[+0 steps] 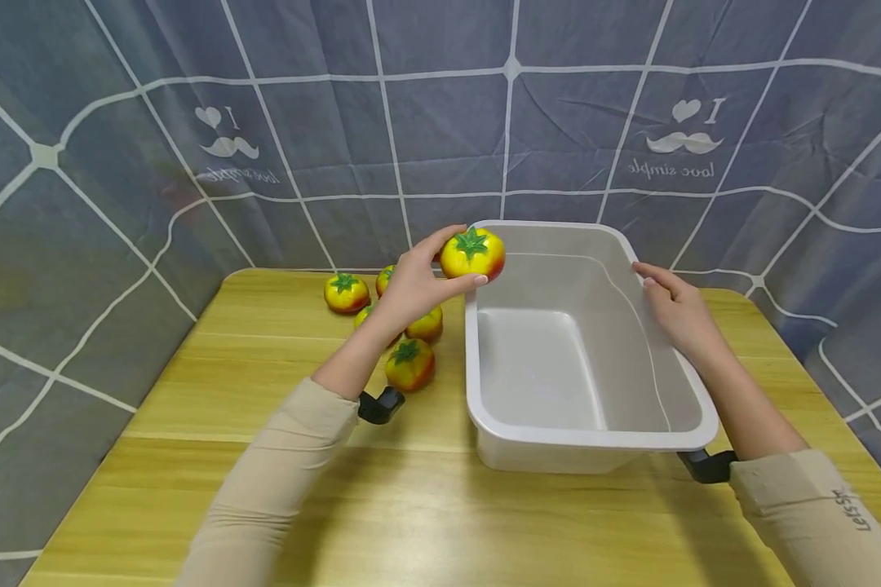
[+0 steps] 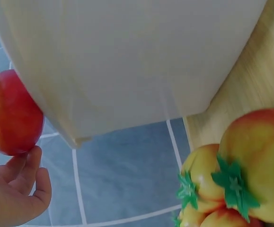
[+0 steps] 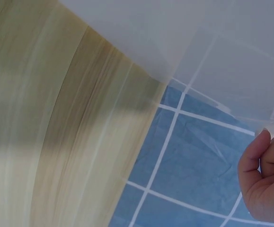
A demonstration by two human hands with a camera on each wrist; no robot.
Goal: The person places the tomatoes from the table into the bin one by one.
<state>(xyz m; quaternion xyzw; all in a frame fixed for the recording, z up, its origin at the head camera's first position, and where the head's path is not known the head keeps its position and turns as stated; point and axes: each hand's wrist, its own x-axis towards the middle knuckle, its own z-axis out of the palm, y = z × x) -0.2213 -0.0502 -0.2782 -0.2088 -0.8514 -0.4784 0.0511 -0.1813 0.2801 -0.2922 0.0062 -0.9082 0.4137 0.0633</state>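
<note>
My left hand (image 1: pixel 414 287) holds a yellow-and-red tomato (image 1: pixel 473 253) with a green leafy top between thumb and fingers, at the left rim of a light grey plastic bin (image 1: pixel 546 440). In the left wrist view, the red underside of that tomato (image 2: pixel 17 113) shows beside the bin's outer wall (image 2: pixel 127 61). On the opposite side, my right hand (image 1: pixel 679 314) grips the bin's right rim, thumb and fingers curled at the edge. The inside of the bin shows its bare floor. Several more tomatoes (image 1: pixel 410 364) cluster on the table under my left forearm, some partly hidden by it.
The bin stands on a wooden table (image 1: pixel 264 391), right of the loose tomatoes. Behind the table hangs a blue-grey curtain (image 1: pixel 448 139) with white grid lines, close to the back edge. Black wrist mounts (image 1: pixel 382 405) stick out at both cuffs.
</note>
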